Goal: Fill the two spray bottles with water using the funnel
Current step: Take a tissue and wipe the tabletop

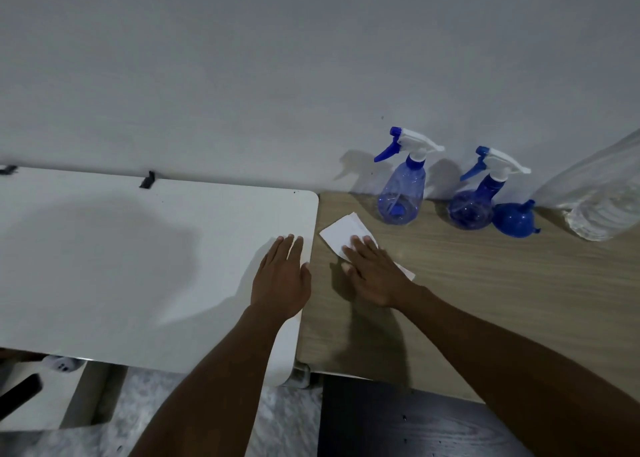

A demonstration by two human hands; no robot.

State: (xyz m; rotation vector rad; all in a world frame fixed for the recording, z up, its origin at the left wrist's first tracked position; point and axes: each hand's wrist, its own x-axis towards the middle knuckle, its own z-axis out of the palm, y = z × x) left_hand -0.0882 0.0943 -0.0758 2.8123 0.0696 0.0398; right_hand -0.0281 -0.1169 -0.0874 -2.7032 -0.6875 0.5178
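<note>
Two translucent blue spray bottles stand upright against the wall on the wooden table, one (pixel 402 188) to the left of the other (pixel 475 202), both with white and blue trigger heads screwed on. A blue funnel (pixel 513 218) lies mouth-down just right of the second bottle. A large clear water bottle (pixel 601 198) leans in at the far right. My left hand (pixel 282 276) lies flat on the corner of the white table, fingers apart. My right hand (pixel 372 269) presses flat on a white paper tissue (pixel 346 231) on the wooden table, well in front of the bottles.
A white table (pixel 138 266) adjoins the wooden table (pixel 485 283) on its left, both pushed against a plain grey wall. A dark chair seat (pixel 398 422) sits below the wooden table's front edge. Black clips sit on the white table's far edge.
</note>
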